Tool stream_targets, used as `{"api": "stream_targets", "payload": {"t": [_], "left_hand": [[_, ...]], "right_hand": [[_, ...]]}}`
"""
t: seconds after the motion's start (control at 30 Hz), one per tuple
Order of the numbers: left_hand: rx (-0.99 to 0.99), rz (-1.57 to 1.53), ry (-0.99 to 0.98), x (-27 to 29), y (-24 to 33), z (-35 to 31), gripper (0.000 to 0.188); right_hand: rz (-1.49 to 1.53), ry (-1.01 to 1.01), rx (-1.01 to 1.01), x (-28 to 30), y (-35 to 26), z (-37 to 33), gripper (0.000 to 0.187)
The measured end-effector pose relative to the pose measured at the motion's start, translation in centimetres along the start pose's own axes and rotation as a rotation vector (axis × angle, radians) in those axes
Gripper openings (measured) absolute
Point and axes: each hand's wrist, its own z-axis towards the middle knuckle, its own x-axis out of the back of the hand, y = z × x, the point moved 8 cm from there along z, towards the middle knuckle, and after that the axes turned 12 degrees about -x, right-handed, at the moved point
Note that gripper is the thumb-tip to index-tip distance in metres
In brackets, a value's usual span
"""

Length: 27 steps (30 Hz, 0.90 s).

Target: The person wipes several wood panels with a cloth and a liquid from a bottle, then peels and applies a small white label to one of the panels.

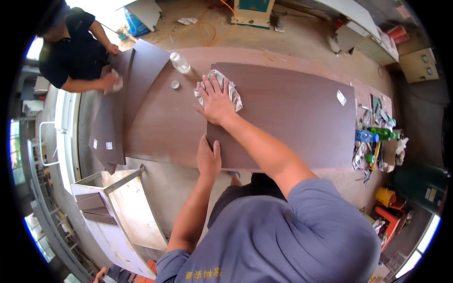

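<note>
My right hand (217, 100) lies flat with spread fingers on a crumpled pale rag (234, 98), pressing it onto a brown panel (292, 113) near its left edge. Lower down, my left hand (209, 158) grips that panel's left edge near the close corner, thumb on the top face. The panel lies on a larger brown work surface (155, 127). Left of the rag stand a clear bottle (180, 63) and a small white cap (175, 84).
Across on the left, a co-worker (78, 52) holds a white cloth (117, 80) over other brown panels (113, 118). Tools and bottles (375, 134) crowd the right end. A metal-framed cart (118, 207) stands at the near left. An orange hose (203, 28) lies on the far floor.
</note>
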Motion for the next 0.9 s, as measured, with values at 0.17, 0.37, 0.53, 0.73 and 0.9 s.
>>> {"api": "stream_targets", "payload": {"t": [0.17, 0.37, 0.53, 0.73, 0.9], "left_hand": [[0.034, 0.016, 0.026, 0.6, -0.7, -0.5, 0.049], [0.032, 0.022, 0.024, -0.6, -0.3, 0.0, 0.052], [0.025, 0.02, 0.024, -0.4, -0.1, -0.2, 0.052], [0.01, 0.042, 0.046, -0.3, -0.8, -0.5, 0.053], [0.04, 0.102, 0.052, 0.9, 0.0, -0.5, 0.058]], "right_hand": [[-0.053, 0.068, -0.041, 1.5, 6.0, 2.7, 0.076], [-0.217, 0.193, -0.553, 3.4, 28.2, 7.5, 0.081], [0.09, 0.115, -0.064, -0.3, 0.7, 8.5, 0.072], [0.221, -0.153, 0.129, -2.2, -10.3, 8.9, 0.087], [-0.267, 0.018, -0.011, 0.2, 15.0, 10.1, 0.059]]}}
